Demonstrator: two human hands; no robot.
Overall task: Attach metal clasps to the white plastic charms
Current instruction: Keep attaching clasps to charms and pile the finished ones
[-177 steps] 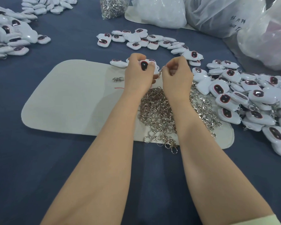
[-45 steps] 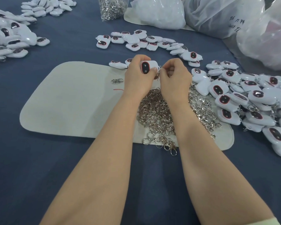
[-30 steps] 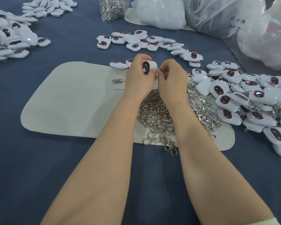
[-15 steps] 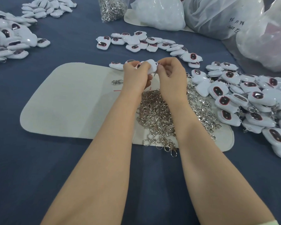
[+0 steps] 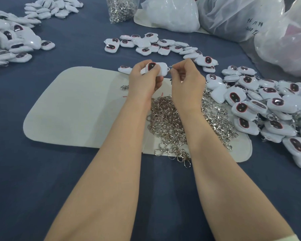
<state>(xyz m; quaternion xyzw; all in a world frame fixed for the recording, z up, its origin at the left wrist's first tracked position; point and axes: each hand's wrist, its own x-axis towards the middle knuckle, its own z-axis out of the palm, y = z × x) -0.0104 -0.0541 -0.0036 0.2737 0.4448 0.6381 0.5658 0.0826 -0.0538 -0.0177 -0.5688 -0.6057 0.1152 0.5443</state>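
White charm [image 5: 161, 70] held above far edge of pale mat [image 5: 73, 105], left hand [image 5: 143, 80] curled round it, right hand [image 5: 186, 79] pinching metal clasp [image 5: 169, 67] at its right end, clasp pile [image 5: 169, 122] beneath wrists, loose charms [image 5: 268, 108] heaped right.

Only one wide-angle cam, I'm wearing it on my head; it's pointing forward and down, close in, catching my left hand [image 5: 144, 80] and right hand [image 5: 187, 82] just above centre, over the mat [image 5: 76, 105]
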